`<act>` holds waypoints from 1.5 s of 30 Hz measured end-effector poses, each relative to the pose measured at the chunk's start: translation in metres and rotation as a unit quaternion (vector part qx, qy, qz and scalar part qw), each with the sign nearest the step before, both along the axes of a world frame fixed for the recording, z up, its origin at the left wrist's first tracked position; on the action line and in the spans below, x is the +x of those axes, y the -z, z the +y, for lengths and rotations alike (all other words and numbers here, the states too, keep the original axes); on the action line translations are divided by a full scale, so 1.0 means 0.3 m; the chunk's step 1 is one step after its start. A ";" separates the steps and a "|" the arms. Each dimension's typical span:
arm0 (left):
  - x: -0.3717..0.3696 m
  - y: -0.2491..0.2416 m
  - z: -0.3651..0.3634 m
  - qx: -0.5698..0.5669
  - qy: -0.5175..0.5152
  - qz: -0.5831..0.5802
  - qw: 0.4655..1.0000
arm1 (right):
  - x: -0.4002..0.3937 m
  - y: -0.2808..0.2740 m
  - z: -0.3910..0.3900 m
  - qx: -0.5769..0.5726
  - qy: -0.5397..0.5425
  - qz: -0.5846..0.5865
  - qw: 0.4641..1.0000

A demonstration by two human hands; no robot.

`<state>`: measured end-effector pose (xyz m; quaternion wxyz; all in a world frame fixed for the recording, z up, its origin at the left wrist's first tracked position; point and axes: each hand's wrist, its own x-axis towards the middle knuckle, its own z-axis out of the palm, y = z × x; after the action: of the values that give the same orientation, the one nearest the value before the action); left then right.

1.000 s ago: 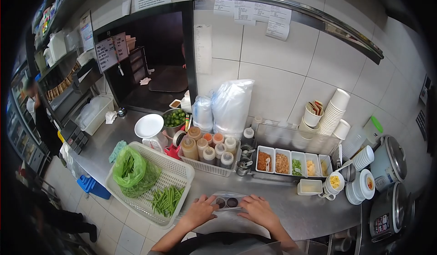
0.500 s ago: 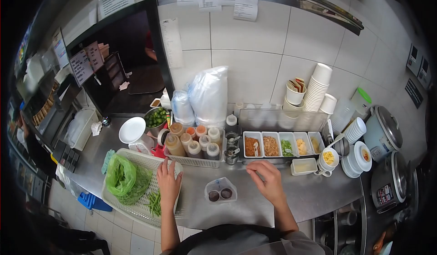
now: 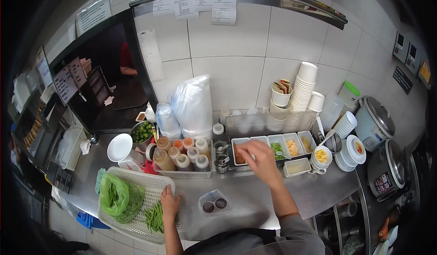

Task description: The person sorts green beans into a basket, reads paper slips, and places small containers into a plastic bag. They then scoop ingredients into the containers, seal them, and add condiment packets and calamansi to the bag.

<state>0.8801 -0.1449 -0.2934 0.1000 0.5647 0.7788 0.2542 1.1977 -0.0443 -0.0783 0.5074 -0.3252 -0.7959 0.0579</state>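
My left hand (image 3: 170, 202) rests at the right edge of a white perforated basket (image 3: 158, 182), its fingers apart and holding nothing. Cut green beans (image 3: 154, 217) and a green plastic bag of greens (image 3: 119, 195) lie in that basket. Over the row of white food tubs, my right hand (image 3: 258, 158) has its fingers pinched together; whatever is between them is too small to make out. It partly covers the tub of reddish-brown food (image 3: 238, 155) and the one beside it. On the steel counter between my hands sits a clear tray with two dark round cups (image 3: 215, 205).
Squeeze bottles (image 3: 184, 158) fill a basket behind the clear tray. Stacked paper cups (image 3: 304, 86), bowls (image 3: 349, 152) and rice cookers (image 3: 387, 166) stand to the right. A person's red sleeve (image 3: 126, 57) shows through the wall opening.
My right hand has moved forward from the counter to above the food tubs. My left hand has drawn back slightly along the basket edge. The view has shifted to the right.
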 end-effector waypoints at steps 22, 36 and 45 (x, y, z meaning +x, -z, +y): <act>0.009 -0.018 -0.007 -0.009 -0.003 -0.044 0.999 | -0.062 0.529 1.306 -0.353 0.158 -0.429 0.817; 0.004 -0.004 -0.006 -0.007 -0.004 -0.029 1.000 | -0.034 0.412 1.239 -0.363 0.140 -0.351 0.852; 0.005 -0.004 -0.005 -0.004 -0.002 -0.022 1.000 | 0.033 0.393 1.224 -0.429 0.083 -0.094 0.895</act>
<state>0.8815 -0.1464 -0.2922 0.1185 0.5570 0.7786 0.2637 1.2076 0.3228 -0.1962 0.2442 -0.5799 -0.7081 0.3205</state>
